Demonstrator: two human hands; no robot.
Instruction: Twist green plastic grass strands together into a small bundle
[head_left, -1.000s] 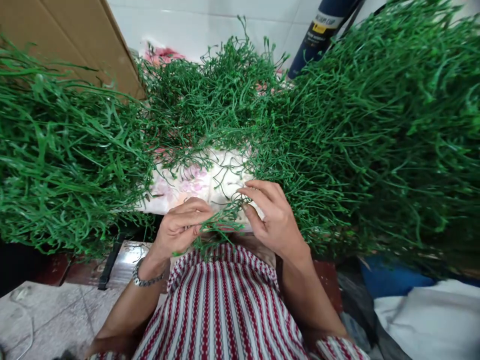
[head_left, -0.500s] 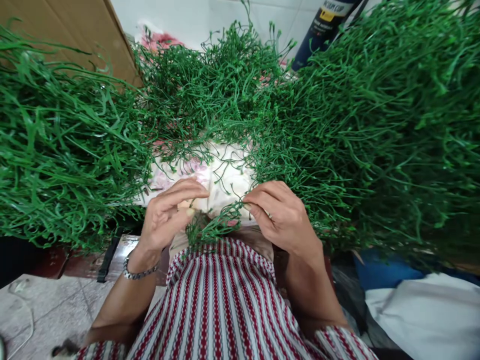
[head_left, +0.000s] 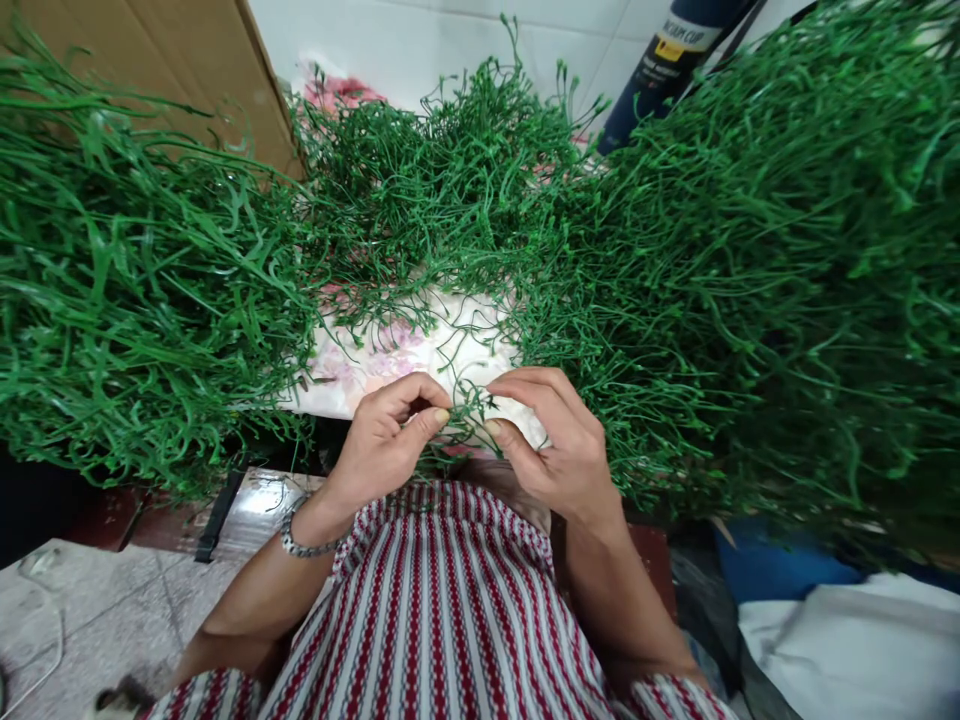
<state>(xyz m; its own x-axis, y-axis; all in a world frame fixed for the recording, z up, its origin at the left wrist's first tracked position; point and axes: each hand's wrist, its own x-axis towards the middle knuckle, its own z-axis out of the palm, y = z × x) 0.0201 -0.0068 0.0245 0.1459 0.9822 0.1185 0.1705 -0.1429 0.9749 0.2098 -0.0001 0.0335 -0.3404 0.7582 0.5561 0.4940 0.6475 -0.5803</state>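
Note:
A small green plastic plant stem with branching tips (head_left: 472, 402) is between my two hands, just above the near edge of the light flowered cloth (head_left: 360, 385). My left hand (head_left: 390, 435) has thumb and forefinger pinched on its left end. At the right, my right hand (head_left: 559, 440) has thumb and fingers apart around the stem's other side, fingertips close to it; any contact there is unclear. More of the same green stems lie low between the hands, partly hidden over the striped garment (head_left: 450, 580).
Big heaps of green stems rise on the left (head_left: 150, 290), at the back (head_left: 450, 160) and on the right (head_left: 750, 270). A cardboard box (head_left: 195, 70) stands back left. A dark blue tube-shaped package (head_left: 660, 65) leans at the back; white fabric (head_left: 862, 640) lies lower right.
My left hand has moved right, towards the right hand, and its fingers have closed on the stem. My right hand has gone from a pinch to fingers apart. The view has shifted slightly.

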